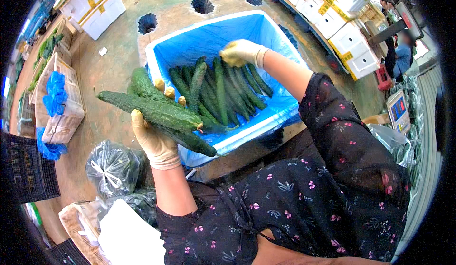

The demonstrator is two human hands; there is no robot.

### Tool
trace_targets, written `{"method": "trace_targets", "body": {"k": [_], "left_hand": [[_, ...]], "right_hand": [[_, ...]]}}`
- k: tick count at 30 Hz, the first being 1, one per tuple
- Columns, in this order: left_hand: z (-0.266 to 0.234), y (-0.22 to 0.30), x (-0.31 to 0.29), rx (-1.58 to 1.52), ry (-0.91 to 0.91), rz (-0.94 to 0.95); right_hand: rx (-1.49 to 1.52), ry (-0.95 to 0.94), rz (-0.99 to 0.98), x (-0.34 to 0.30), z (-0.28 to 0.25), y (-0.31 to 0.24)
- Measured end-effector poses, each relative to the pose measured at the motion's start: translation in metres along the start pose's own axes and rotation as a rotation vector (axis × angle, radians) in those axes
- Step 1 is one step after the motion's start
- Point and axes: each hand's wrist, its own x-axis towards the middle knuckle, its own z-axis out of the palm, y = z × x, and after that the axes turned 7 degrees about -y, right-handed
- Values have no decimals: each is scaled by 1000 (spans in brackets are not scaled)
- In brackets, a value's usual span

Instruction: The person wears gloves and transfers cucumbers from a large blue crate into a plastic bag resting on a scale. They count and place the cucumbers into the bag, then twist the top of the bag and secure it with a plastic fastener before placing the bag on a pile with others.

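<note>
Left hand is clamping cucumbers between thumb and fingers; right hand is blurring, can't tell its finger gap; more cucumbers are lying beside its fingers, inside blue-lined box.

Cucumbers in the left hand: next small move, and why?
I'd probably bring the right hand across to take one of the held cucumbers and lay it in the blue-lined box. The left hand grips several by the box's left side, while the right, blurred near the far ends of the row of cucumbers, seems to hold nothing.
</note>
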Motion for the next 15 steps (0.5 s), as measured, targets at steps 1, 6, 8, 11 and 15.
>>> {"method": "trace_targets", "body": {"k": [1,6,8,11,15], "left_hand": [[-2,4,-1,27,3,21],[-6,6,-4,32,-5,32],[-5,1,1,10,-23,6],[-12,4,-1,-12,-11,24],[-11,1,3,-8,-7,2]], "right_hand": [[-277,-11,5,5,3,21],[-799,-154,399,13,44,97],[-645,-105,598,16,52,132],[-368,-37,670,4,64,99],[-261,42,503,-9,69,109]]}}
